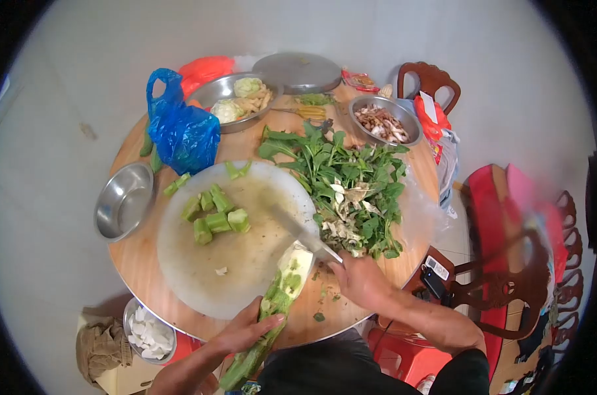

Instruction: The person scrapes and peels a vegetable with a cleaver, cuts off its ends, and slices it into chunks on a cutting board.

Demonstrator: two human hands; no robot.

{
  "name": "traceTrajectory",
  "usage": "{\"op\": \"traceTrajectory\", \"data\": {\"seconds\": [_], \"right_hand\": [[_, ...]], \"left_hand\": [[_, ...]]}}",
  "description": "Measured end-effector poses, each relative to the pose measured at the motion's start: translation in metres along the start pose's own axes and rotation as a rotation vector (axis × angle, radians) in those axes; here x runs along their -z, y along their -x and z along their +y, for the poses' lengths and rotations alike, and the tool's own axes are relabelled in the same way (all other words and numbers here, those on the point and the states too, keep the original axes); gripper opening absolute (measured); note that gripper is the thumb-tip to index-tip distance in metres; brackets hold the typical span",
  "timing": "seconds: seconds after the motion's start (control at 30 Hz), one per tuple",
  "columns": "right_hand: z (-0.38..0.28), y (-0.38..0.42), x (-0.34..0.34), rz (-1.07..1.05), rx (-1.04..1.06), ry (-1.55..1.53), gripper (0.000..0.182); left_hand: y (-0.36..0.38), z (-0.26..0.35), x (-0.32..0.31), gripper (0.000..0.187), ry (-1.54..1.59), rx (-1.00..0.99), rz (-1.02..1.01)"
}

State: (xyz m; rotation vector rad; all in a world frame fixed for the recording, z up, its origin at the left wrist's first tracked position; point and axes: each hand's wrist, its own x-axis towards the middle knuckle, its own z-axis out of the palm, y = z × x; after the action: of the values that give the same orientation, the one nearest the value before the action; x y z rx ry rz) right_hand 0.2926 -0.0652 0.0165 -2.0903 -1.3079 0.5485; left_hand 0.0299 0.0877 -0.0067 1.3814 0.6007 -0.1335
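Note:
My left hand (247, 329) is closed round a thick green vegetable stalk (280, 299), which slants from my lap up to the edge of the round white cutting board (189, 276). Its upper end is peeled pale; the lower part keeps its green skin. My right hand (364, 282) grips the handle of a knife (303, 235). The blade points up and left over the board, at the stalk's peeled tip; whether it touches cannot be made out. Several cut green stalk chunks (218, 222) lie on the board's left half.
Leafy greens (351, 174) with pale peelings pile right of the board. Around it are an empty steel bowl (124, 201), a blue plastic bag (189, 135), a vegetable bowl (206, 95), and a bowl of sliced food (410, 125). A wooden chair (525, 280) stands at right.

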Motion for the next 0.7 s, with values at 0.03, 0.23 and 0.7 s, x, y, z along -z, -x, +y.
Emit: {"op": "traceTrajectory", "data": {"seconds": [0.03,0.23,0.7], "right_hand": [[-0.012,0.009,0.003,0.041,0.032,0.137,0.021],[-0.023,0.03,0.005,0.108,0.122,0.201,0.017],[-0.034,0.009,0.021,0.216,0.197,0.106,0.017]], "left_hand": [[0.0,0.003,-0.001,0.065,-0.025,0.005,0.008],[0.0,-0.002,-0.003,0.064,-0.128,0.027,0.028],[0.006,0.022,-0.007,0.066,-0.166,0.093,0.001]]}}
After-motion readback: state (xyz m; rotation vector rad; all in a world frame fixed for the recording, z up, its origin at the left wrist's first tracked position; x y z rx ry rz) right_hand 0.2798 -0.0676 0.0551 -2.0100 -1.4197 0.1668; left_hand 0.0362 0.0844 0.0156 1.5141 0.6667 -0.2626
